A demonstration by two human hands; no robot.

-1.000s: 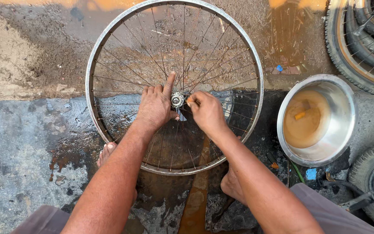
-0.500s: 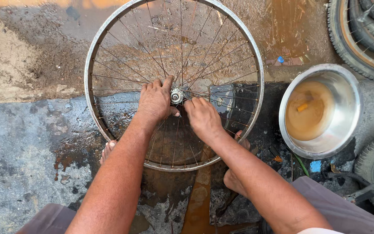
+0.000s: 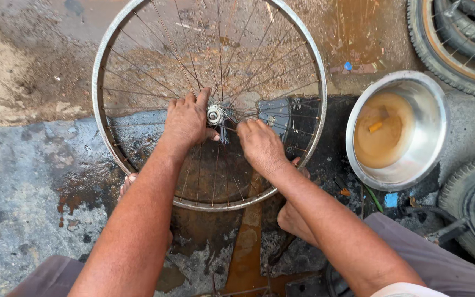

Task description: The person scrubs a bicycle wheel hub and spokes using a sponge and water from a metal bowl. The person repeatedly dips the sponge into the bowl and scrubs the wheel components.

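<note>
the wheel hub (image 3: 214, 114) is worked at the centre of a bare spoked bicycle wheel (image 3: 105, 60) that lies flat on wet, stained concrete ground (image 3: 23, 181). the fingers of the left hand (image 3: 187, 121) are curled together and closed against the hub's left side, the forefinger extended upward past the axle. the fingers of the right hand (image 3: 259, 144) are bunched together just right of the hub, the tips pressed in among the spokes (image 3: 160, 71); whether a small part or tool is pinched there cannot be told.

the step in hand is judged to be hand adjustment of the hub's axle fitting, the hub being steadied by one hand while it is worked by the other. for the next move, a firm hold on the hub and small, controlled turning at the fingertips would be called for, with the wheel kept flat.

the hub is seen as a small, pale metal boss with a dark centre. thin, partly rusted spokes radiate from it to a dull silver rim without a tyre. the near edge of the rim is braced between two bare feet (image 3: 290, 217). a steel bowl (image 3: 432, 159) of brown liquid stands to the right, apart from the rim. tyred wheels (image 3: 441, 58) lie beyond it at the right edge.
</note>
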